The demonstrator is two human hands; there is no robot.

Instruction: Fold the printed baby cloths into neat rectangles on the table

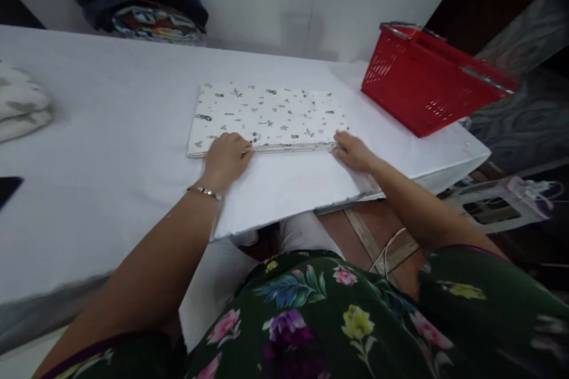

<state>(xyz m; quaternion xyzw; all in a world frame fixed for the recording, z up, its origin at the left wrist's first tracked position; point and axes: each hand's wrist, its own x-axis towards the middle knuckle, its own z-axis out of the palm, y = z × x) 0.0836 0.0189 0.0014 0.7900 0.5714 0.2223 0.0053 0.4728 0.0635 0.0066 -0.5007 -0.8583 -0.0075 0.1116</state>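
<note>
Folded cloth (271,113): your left hand (226,157) and right hand (354,151) pinched its near edge, apparently lightly; uneven pulling could have skewed layers.

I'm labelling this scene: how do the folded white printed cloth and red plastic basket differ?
The folded white printed cloth lies flat; the red plastic basket stands higher. The cloth has scattered motifs; the basket has openings. The left hand and right hand touch the cloth, not the basket. Both items rest on the white-covered table.
</note>
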